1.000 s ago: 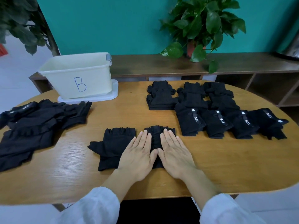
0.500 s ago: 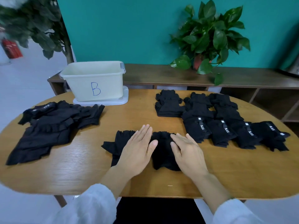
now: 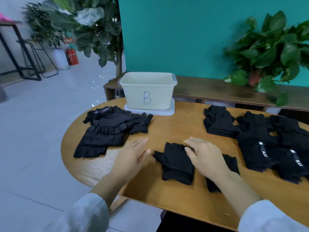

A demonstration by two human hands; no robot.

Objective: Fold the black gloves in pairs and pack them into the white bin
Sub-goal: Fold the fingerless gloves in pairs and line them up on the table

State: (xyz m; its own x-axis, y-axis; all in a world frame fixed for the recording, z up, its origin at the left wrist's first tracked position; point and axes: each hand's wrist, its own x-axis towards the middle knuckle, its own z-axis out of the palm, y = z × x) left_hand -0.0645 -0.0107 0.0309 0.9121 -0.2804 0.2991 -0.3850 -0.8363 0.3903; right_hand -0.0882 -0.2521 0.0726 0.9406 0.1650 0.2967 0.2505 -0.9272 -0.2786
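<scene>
My right hand (image 3: 206,156) lay across the pair of black fabric gloves (image 3: 177,162) in front of me, fingers bent a little at the tips and pressing into the finger end, palm flat on the cloth; I judged that a press and not a real grip. My left hand (image 3: 132,155) was loose with its fingers apart, holding nothing, hovering just beside the pair's left edge, near the thumb flap.

As for progress, I reckoned we were somewhere in the middle. The white plastic bin marked with a blue B (image 3: 148,91) stood at the far side on its flat lid (image 3: 150,112), and I couldn't see down inside it, so whether anything was packed I couldn't tell. To my right sat the neat rows of folded black gloves (image 3: 260,139), done with folding as far as I could judge but not yet in the bin. To my left lay the loose heap of unfolded black gloves (image 3: 108,131), plainly waiting their turn.

Room to move: there was bare wood between the heap and the folded rows, a clear lane from my pair up to the bin. The rounded wooden surface (image 3: 175,196) curved away close by my left wrist, and the heap's lowest corner sat near that rim, so I'd have kept any sweep leftward short.
</scene>
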